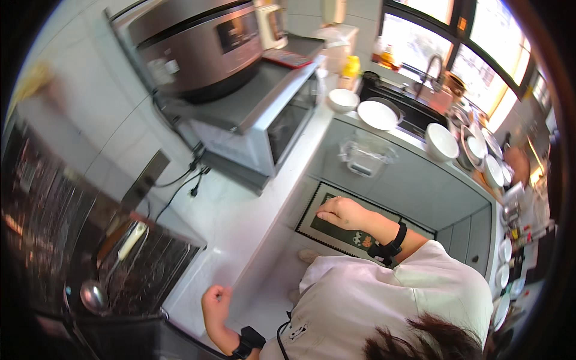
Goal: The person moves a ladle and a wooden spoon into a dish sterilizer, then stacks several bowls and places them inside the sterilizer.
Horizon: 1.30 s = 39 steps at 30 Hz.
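Note:
My left hand (217,300) is at the lower middle, loosely curled near the front edge of the white countertop (229,225). Nothing shows in its fingers. Further right, my right hand (341,212) hangs in the air above a patterned floor mat (324,225). Its back faces me and its fingers bend down, so the palm is hidden. Both wrists wear black straps. On the left, a metal ladle (93,297) and a white-handled utensil (132,240) lie against a dark, shiny surface (49,265).
A large metallic cooking appliance (193,51) and a red-edged phone (288,58) rest on an oven-like box (252,144). Black cords (180,182) trail behind it. White bowls (378,114) stand beside the black sink (411,117). A clear plastic container (366,155) is at the grey cabinet front.

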Each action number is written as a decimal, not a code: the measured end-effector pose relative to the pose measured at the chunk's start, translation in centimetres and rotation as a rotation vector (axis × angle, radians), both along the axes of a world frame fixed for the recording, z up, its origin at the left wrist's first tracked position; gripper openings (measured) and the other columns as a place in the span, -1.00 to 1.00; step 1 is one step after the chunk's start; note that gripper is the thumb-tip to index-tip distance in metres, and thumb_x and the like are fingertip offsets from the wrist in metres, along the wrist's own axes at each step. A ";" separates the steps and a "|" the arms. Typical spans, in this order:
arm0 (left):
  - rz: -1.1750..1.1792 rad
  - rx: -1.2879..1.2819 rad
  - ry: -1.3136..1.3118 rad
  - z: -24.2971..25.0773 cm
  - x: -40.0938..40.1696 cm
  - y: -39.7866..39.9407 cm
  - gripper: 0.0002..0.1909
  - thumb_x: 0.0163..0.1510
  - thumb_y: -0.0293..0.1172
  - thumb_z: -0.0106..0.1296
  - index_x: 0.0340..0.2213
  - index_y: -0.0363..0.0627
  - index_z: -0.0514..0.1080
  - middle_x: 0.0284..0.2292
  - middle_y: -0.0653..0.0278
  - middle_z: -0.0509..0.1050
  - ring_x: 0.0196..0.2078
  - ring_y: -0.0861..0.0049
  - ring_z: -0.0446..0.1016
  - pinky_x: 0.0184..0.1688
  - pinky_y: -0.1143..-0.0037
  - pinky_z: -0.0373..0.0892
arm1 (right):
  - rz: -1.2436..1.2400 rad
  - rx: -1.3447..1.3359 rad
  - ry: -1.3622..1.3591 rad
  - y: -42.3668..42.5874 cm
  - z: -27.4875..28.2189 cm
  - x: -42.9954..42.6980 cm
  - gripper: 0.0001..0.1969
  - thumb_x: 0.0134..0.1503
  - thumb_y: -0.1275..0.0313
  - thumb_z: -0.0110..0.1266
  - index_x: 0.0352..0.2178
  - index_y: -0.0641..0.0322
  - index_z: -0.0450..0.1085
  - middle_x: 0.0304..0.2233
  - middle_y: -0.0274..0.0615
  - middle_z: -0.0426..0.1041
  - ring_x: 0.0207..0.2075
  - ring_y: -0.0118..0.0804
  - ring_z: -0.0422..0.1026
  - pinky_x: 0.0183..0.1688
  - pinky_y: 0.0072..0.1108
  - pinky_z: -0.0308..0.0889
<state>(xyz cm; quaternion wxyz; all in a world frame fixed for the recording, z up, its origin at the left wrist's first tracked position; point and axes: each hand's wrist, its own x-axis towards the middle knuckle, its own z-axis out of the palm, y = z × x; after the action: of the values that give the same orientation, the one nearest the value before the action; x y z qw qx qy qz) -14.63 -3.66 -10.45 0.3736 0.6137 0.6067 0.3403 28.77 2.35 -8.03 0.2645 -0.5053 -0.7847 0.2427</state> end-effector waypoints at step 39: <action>-0.723 -0.613 -0.047 -2.5 57.5 22.6 -0.58 0.18 -0.35 -0.15 0.06 -0.15 0.19 -0.17 0.20 0.41 -0.15 0.54 0.37 -0.07 0.55 0.29 | -1.376 -0.244 1.229 -14.1 -8.2 50.3 -0.03 0.02 0.00 0.09 0.18 0.15 -0.41 -0.01 0.11 0.15 -0.20 -0.13 0.38 -0.18 -0.34 0.36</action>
<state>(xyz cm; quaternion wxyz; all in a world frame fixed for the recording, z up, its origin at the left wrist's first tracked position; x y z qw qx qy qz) 42.83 18.91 -12.99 0.6456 0.6391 0.4181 0.0076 79.07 -11.73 -16.20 0.6642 -0.6666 -0.0036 0.3383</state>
